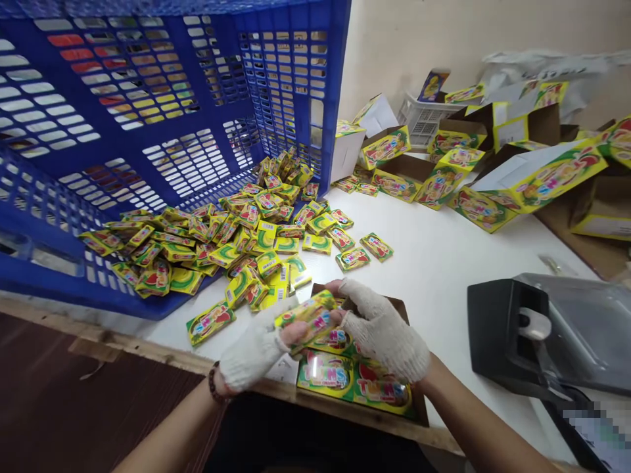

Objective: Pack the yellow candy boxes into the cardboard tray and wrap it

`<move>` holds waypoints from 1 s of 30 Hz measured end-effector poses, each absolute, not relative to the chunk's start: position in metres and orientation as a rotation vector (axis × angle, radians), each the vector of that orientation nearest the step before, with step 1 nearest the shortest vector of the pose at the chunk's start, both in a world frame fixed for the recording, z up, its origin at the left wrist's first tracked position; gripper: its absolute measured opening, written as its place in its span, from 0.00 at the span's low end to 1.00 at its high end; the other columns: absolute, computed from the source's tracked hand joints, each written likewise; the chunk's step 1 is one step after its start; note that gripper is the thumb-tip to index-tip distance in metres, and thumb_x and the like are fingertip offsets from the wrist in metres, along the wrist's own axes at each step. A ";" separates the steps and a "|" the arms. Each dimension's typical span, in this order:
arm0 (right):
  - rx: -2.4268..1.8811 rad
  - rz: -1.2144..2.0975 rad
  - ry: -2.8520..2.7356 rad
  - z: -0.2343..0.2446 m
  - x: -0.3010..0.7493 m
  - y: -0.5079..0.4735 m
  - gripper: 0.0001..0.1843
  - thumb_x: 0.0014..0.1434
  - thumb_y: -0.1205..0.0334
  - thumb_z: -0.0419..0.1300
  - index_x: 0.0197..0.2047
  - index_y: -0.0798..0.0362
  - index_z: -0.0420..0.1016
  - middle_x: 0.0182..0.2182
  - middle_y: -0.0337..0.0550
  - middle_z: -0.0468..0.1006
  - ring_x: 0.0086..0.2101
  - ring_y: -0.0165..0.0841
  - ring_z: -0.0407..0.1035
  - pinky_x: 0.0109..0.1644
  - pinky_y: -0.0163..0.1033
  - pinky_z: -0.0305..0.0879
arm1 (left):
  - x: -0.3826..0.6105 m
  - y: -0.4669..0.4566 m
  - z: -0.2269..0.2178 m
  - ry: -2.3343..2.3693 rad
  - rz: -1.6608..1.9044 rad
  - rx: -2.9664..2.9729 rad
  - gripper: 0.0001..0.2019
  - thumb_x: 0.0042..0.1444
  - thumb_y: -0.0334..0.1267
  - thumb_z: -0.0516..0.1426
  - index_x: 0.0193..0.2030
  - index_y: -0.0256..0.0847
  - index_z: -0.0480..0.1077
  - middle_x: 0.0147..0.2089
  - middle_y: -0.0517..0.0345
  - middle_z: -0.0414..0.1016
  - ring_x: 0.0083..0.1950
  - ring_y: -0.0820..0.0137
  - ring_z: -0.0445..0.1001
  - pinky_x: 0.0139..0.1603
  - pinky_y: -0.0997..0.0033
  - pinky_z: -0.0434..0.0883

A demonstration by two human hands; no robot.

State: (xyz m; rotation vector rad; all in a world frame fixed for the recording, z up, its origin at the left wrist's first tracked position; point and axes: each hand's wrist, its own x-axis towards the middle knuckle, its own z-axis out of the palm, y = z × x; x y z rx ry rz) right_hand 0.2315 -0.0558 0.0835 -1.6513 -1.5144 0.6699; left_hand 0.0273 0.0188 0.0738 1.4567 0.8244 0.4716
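My left hand (259,348), in a white fingerless knit glove, grips small yellow-green candy boxes (310,315), its thumb across their front. At their right end, the fingers of my gloved right hand (382,328) close on the same boxes; exactly how many are held is blurred. Both hands are over an open cardboard display box (421,404) at the table's front edge. Flat candy boxes marked "TWINS" (325,374) lie inside it in rows, partly hidden under my right hand. Left of it, a single candy box (211,322) rests on the table.
A blue plastic crate (340,85) lies on its side at the left, with a heap of candy boxes (236,230) spilling out. Open display cartons (394,184) crowd the back right, near a white basket (424,118). A black tape dispenser (493,335) stands at the right.
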 end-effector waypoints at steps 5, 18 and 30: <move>-1.920 0.637 -1.307 0.078 0.250 -0.062 0.16 0.57 0.57 0.53 0.48 0.49 0.69 0.34 0.40 0.77 0.34 0.36 0.71 0.40 0.41 0.67 | 0.035 0.042 0.063 1.011 0.797 2.049 0.22 0.56 0.51 0.58 0.53 0.41 0.67 0.47 0.51 0.74 0.48 0.61 0.73 0.51 0.60 0.72; -2.439 0.351 -1.969 0.045 0.230 -0.043 0.20 0.68 0.62 0.46 0.59 0.52 0.68 0.48 0.53 0.72 0.40 0.37 0.72 0.37 0.37 0.63 | -0.047 0.111 0.003 1.431 0.461 2.410 0.23 0.57 0.41 0.54 0.58 0.38 0.62 0.51 0.48 0.69 0.54 0.60 0.70 0.57 0.59 0.68; -2.472 0.495 -2.335 0.094 0.215 -0.030 0.18 0.57 0.73 0.55 0.49 0.53 0.76 0.41 0.57 0.77 0.42 0.47 0.73 0.41 0.47 0.67 | -0.012 0.065 0.044 1.035 0.888 1.757 0.23 0.60 0.50 0.53 0.57 0.40 0.68 0.51 0.49 0.76 0.57 0.60 0.72 0.61 0.57 0.68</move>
